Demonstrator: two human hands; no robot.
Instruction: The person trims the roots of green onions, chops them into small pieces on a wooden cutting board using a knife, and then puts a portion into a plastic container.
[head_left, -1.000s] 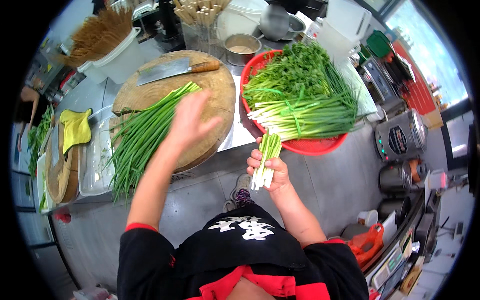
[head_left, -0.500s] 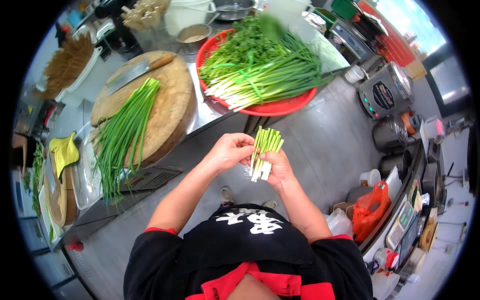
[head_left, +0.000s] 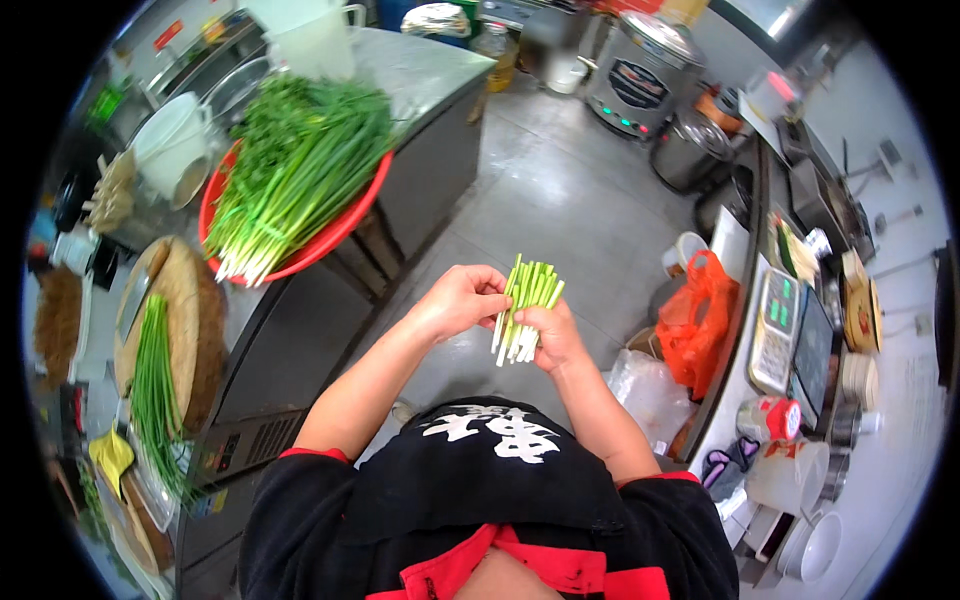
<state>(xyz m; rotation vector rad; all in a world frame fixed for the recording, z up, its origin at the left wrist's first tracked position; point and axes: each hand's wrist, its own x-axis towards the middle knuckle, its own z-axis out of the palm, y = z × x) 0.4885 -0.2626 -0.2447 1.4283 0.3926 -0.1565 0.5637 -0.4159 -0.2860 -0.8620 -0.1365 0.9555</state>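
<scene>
In front of my chest my right hand (head_left: 556,336) is wrapped round a small bundle of cut scallion stalks (head_left: 537,285), green at the top and white at the bottom. My left hand (head_left: 462,299) pinches a stalk at the bundle's left edge; its fingertips are partly hidden. To the left, long green scallion tops (head_left: 157,380) lie across a round wooden chopping block (head_left: 198,320) and hang over its near edge. A cleaver (head_left: 133,300) rests on the block's left side. Farther back, a red basket (head_left: 325,243) holds tied scallions and leafy herbs.
The steel counter (head_left: 425,65) runs along my left. On the right stand a counter with a digital scale (head_left: 775,330), scissors (head_left: 730,465) and white bowls (head_left: 820,545). An orange plastic bag (head_left: 700,320) sits below its edge. Large metal pots (head_left: 645,80) stand at the far right.
My view and body have turned to the right, so the block and basket now sit farther left and more of the right counter shows. Both hands keep their grip on the stalks.
</scene>
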